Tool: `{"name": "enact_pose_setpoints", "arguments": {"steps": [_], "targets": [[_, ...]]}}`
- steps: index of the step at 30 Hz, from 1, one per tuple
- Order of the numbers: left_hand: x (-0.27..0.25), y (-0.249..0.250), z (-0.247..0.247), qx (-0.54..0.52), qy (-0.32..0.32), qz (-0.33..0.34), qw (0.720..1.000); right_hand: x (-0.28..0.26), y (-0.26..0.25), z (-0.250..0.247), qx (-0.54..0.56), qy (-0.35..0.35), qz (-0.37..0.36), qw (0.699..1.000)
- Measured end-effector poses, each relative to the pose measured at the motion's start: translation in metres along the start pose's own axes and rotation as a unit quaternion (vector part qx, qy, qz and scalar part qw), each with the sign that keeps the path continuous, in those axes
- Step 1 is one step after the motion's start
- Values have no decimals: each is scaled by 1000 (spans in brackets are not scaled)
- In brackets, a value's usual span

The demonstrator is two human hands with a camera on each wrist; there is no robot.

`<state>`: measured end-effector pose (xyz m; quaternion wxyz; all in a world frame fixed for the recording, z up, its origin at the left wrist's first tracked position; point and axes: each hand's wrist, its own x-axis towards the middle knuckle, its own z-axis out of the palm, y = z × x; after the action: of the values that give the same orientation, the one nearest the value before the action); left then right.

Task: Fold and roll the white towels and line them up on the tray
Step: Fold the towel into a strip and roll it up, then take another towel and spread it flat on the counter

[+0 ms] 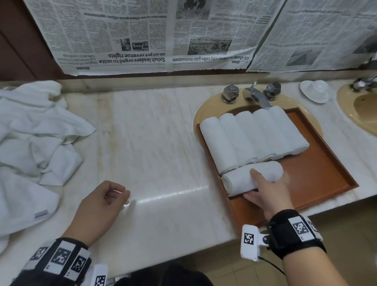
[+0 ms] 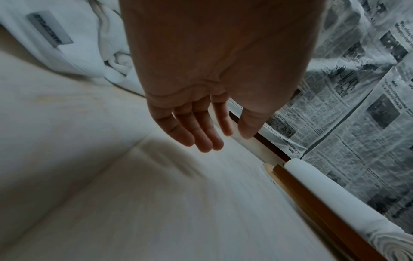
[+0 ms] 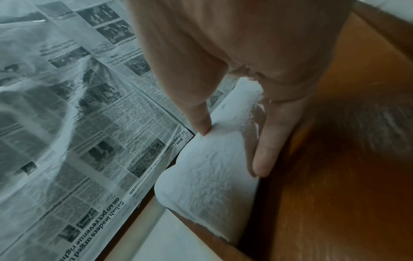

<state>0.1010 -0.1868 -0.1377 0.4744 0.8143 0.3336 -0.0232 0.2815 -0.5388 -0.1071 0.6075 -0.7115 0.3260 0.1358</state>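
A pale marble counter [image 1: 156, 131] runs below a wall covered with newspaper sheets [image 1: 135, 30]. A brown tray [image 1: 318, 176] sits partly over a tan sink [image 1: 205, 107] with a chrome faucet [image 1: 256, 95].

Right hand [image 1: 269, 195]: positioned over the near-left part of the tray, gripping a rolled towel [image 1: 249, 179]. The thumb presses on top of the roll; the fingers [image 3: 268, 141] wrap along its near side, close to the tray floor. This roll lies crosswise on the tray.

Just beyond the right hand, five rolled towels [image 1: 254, 135] lie side by side on the tray, touching one another. The gripped roll touches their near ends.

Left hand [image 1: 103, 202]: hovering above the bare counter, well to the left of the right hand and the tray. Its fingers are loosely curled and hold nothing.

To the left of the left hand, a pile of unfolded white towels [image 1: 25, 141] lies crumpled on the counter. A grey label [image 1: 41, 213] shows on the nearest one.

Beyond and to the right of the right hand, past the tray, a white dish [image 1: 315, 90] stands on the counter beside a second sink [image 1: 367, 111].
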Motion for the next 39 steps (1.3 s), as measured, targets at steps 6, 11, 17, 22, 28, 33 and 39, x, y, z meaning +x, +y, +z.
{"name": "enact_pose_setpoints", "arguments": {"steps": [6,11,17,22,28,33,39], "targets": [[-2,-11,-22,-21,28,-14,999,-26,-14,9,-279,92,-64,954],[-2,-23,-50,-26,90,-28,995,-51,-24,50,-391,110,-208,890],[1,-52,-89,58,214,18,975,-97,-25,157,-483,-90,-427,759],[7,-75,-130,194,340,-17,920,-135,-5,273,-536,-307,-487,617],[18,-118,-155,232,322,-75,915,-163,6,405,-553,-408,-518,509],[18,-122,-162,196,389,-86,896,-200,12,465,-534,-424,-592,428],[8,-117,-170,229,422,-65,874,-228,11,499,-542,-357,-660,378]]}}
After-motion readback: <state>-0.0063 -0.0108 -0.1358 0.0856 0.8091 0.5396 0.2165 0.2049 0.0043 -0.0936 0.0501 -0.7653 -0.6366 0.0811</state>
